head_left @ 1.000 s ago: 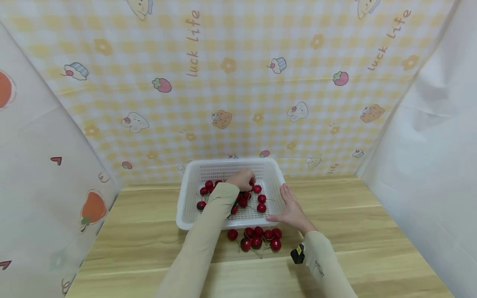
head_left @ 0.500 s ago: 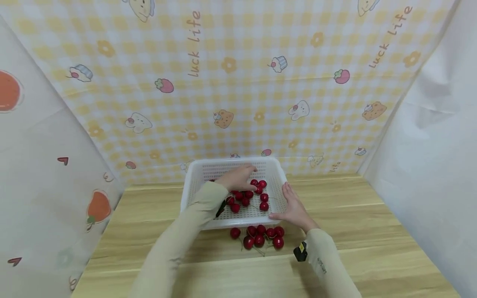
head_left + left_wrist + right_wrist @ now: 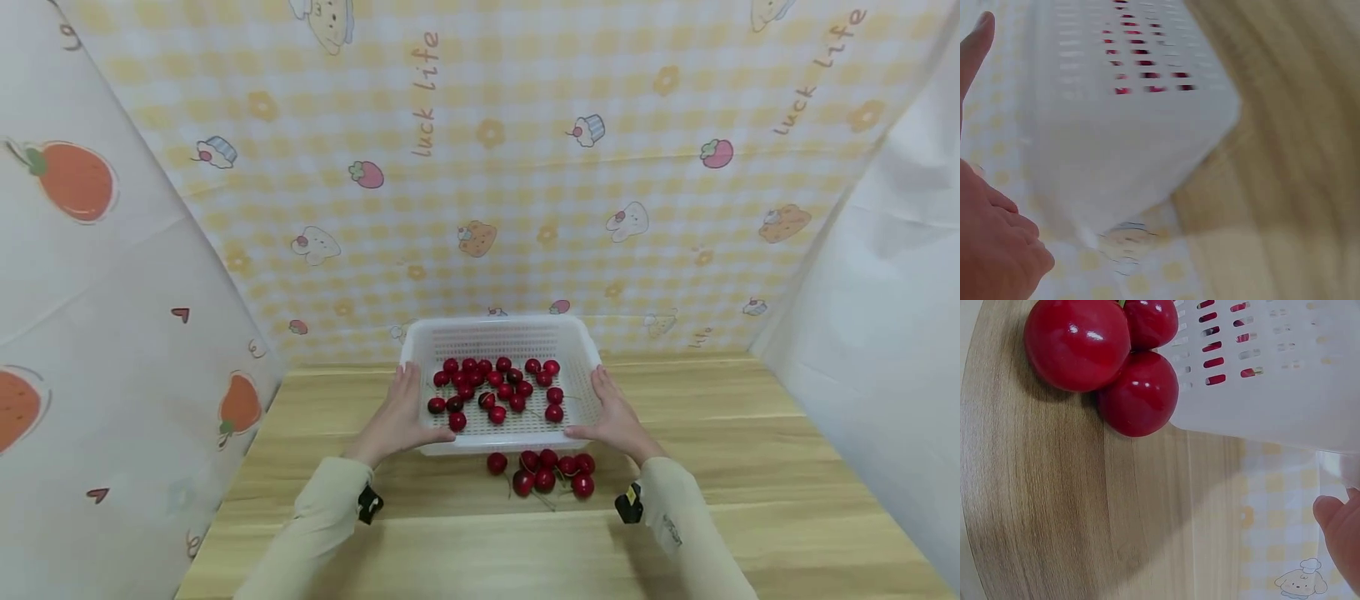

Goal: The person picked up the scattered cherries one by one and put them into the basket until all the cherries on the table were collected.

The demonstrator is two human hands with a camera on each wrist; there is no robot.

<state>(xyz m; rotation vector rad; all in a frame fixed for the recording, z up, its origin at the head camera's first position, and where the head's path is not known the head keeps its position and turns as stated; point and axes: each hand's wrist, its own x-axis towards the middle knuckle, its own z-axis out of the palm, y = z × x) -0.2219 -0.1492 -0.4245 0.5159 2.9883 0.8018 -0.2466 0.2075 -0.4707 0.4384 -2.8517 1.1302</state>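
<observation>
A white perforated plastic basket [image 3: 495, 442] stands on the table against the back cloth, with several red cherries [image 3: 497, 414] spread over its floor. My left hand [image 3: 397, 417] holds the basket's left front corner, fingers along the side rim and thumb over the front rim. In the left wrist view the left hand [image 3: 997, 244] is at the left edge beside the blurred basket wall [image 3: 1110, 144]. My right hand [image 3: 617, 421] grips the right front corner in the same manner. Only some of its fingers [image 3: 1342, 531] show in the right wrist view.
Several more cherries [image 3: 545, 479], some with stems, lie on the wooden table [image 3: 480, 550] just in front of the basket. A yellow checked cloth [image 3: 480, 183] hangs behind it. White sheets stand at the left [image 3: 135, 292] and right [image 3: 885, 292].
My left hand has come out of the basket and moved left to its left front corner. The cherries inside are more spread out. My right hand has stayed at the right corner.
</observation>
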